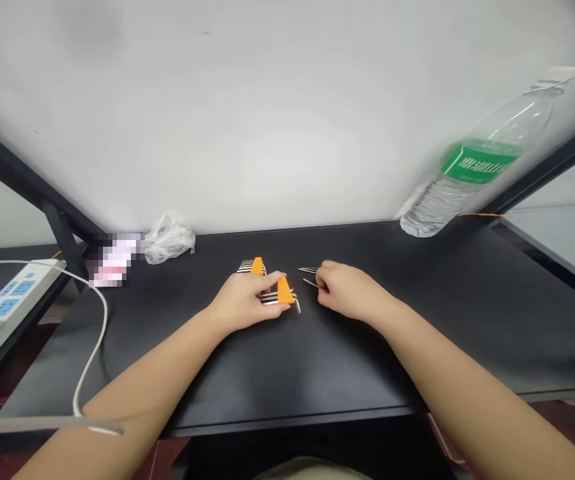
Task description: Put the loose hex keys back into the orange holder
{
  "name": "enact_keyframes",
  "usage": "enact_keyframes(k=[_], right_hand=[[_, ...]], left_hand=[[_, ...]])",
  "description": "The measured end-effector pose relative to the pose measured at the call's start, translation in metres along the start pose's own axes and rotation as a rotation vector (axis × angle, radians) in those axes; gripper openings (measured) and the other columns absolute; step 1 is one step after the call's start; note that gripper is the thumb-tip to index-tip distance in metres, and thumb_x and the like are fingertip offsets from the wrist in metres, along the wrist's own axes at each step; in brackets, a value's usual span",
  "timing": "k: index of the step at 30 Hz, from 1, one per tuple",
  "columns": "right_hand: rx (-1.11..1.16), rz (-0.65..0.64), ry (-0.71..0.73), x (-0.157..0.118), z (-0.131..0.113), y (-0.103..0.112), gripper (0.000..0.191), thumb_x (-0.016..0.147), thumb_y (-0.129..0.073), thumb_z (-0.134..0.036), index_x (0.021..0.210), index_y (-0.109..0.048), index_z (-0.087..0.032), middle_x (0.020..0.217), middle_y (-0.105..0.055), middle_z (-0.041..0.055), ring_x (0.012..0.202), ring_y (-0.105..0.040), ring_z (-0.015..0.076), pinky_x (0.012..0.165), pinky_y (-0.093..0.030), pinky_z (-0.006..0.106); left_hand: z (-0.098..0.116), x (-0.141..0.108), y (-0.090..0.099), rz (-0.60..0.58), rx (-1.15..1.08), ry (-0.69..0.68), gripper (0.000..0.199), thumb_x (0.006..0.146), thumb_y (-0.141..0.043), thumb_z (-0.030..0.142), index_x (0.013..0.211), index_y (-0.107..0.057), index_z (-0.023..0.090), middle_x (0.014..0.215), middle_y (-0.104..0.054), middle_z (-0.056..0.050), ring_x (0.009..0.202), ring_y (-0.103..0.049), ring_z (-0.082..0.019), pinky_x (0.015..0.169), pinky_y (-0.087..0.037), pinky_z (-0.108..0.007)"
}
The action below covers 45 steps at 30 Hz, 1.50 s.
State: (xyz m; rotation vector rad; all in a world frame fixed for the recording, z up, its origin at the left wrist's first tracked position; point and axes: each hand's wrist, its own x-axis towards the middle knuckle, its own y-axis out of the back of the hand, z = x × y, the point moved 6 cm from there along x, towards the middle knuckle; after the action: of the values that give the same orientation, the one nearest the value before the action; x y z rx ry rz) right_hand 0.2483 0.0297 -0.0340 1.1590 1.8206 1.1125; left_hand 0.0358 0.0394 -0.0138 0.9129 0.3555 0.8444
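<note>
Pinched between the thumb and fingers of my left hand point(242, 303) is an orange hex key holder point(285, 291), with several silver L-shaped hex keys running through it. Just behind that hand, a second orange hex key holder point(257, 265) lies on the black table with a row of hex keys in it. My right hand point(342, 288) is closed around a few loose hex keys point(309, 270), whose thin ends stick out to the left. A small gap separates these tips from the holder in my left hand. My right fingers hide the rest of the loose keys.
A crumpled clear plastic bag point(168, 240) lies at the back left. Far left are a white power strip point(10, 300) and a white cable point(106, 320) crossing near my left forearm. A large green-labelled water bottle point(480, 160) stands back right by the white wall.
</note>
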Motion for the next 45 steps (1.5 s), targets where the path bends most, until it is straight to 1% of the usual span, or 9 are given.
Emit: enact_keyframes(k=[3, 11, 22, 25, 28, 32, 36, 39, 45], right_hand=[[0.09, -0.026, 0.067, -0.004, -0.009, 0.005, 0.012, 0.078, -0.062, -0.011, 0.074, -0.057, -0.021, 0.08, -0.061, 0.002, 0.065, -0.053, 0.0144, 0.058, -0.035, 0.027], [0.277, 0.079, 0.29, -0.008, -0.031, 0.019, 0.012, 0.085, -0.055, -0.01, 0.083, -0.058, -0.021, 0.083, -0.057, 0.0009, 0.071, -0.052, 0.0136, 0.066, -0.04, 0.026], [0.269, 0.109, 0.367, -0.02, -0.047, 0.025, 0.024, 0.093, -0.049, -0.012, 0.106, -0.065, -0.024, 0.106, -0.061, 0.007, 0.082, -0.058, 0.0172, 0.074, -0.048, 0.032], [0.461, 0.064, 0.349, -0.017, -0.055, 0.019, 0.023, 0.088, -0.051, -0.008, 0.103, -0.06, -0.024, 0.099, -0.06, 0.0047, 0.078, -0.057, 0.0159, 0.071, -0.048, 0.031], [0.781, -0.01, 0.239, -0.009, -0.051, 0.006, 0.029, 0.082, -0.049, -0.005, 0.104, -0.053, -0.023, 0.093, -0.06, 0.0013, 0.075, -0.058, 0.0142, 0.067, -0.049, 0.028], [1.031, -0.069, 0.117, -0.002, -0.036, -0.007, 0.028, 0.082, -0.048, -0.007, 0.105, -0.05, -0.023, 0.093, -0.061, -0.0002, 0.077, -0.061, 0.0139, 0.066, -0.05, 0.028], [0.601, 0.08, 0.112, -0.001, -0.014, 0.005, 0.008, 0.089, -0.057, -0.019, 0.095, -0.062, -0.022, 0.091, -0.061, 0.002, 0.075, -0.059, 0.0149, 0.07, -0.049, 0.03], [0.277, 0.197, 0.06, 0.0, 0.005, 0.011, 0.011, 0.091, -0.06, -0.023, 0.098, -0.068, -0.021, 0.098, -0.061, 0.005, 0.08, -0.059, 0.0168, 0.076, -0.048, 0.033], [0.069, 0.148, -0.027, 0.007, 0.019, -0.002, 0.011, 0.093, -0.059, -0.022, 0.1, -0.067, -0.021, 0.1, -0.061, 0.0055, 0.082, -0.061, 0.017, 0.073, -0.047, 0.03]], left_hand=[[-0.001, 0.0, 0.0, 0.0, -0.004, 0.0, 0.051, 0.082, -0.074, 0.043, 0.13, -0.065, 0.029, 0.088, -0.074, 0.002, 0.076, -0.068, -0.015, 0.077, -0.052, -0.026], [0.003, 0.0, 0.001, 0.011, 0.012, -0.02, 0.049, 0.083, -0.074, 0.042, 0.129, -0.065, 0.028, 0.088, -0.075, 0.001, 0.076, -0.068, -0.015, 0.077, -0.052, -0.026], [0.014, 0.002, 0.0, -0.041, 0.052, -0.06, 0.043, 0.083, -0.073, 0.045, 0.122, -0.067, 0.028, 0.08, -0.07, 0.002, 0.073, -0.065, -0.016, 0.072, -0.048, -0.026], [0.021, 0.003, 0.0, -0.044, 0.056, -0.103, 0.032, 0.084, -0.072, 0.042, 0.112, -0.069, 0.028, 0.074, -0.066, 0.003, 0.069, -0.062, -0.015, 0.069, -0.046, -0.026], [0.023, 0.003, 0.001, -0.014, 0.055, -0.131, 0.028, 0.083, -0.072, 0.041, 0.107, -0.069, 0.026, 0.07, -0.063, 0.003, 0.065, -0.06, -0.014, 0.066, -0.044, -0.026], [0.017, 0.002, 0.002, 0.009, 0.039, -0.123, 0.038, 0.083, -0.073, 0.043, 0.117, -0.068, 0.027, 0.077, -0.069, 0.002, 0.069, -0.063, -0.014, 0.071, -0.047, -0.026], [0.008, 0.0, 0.003, 0.045, 0.017, -0.076, 0.047, 0.084, -0.073, 0.045, 0.126, -0.065, 0.026, 0.088, -0.074, 0.001, 0.076, -0.067, -0.015, 0.078, -0.051, -0.027], [0.004, 0.0, 0.002, 0.032, -0.001, -0.04, 0.049, 0.084, -0.074, 0.045, 0.128, -0.065, 0.027, 0.091, -0.075, 0.001, 0.079, -0.069, -0.016, 0.08, -0.052, -0.027], [0.002, 0.0, 0.0, 0.009, -0.019, -0.025, 0.05, 0.084, -0.074, 0.045, 0.13, -0.064, 0.029, 0.095, -0.076, 0.001, 0.082, -0.07, -0.016, 0.081, -0.053, -0.027]])
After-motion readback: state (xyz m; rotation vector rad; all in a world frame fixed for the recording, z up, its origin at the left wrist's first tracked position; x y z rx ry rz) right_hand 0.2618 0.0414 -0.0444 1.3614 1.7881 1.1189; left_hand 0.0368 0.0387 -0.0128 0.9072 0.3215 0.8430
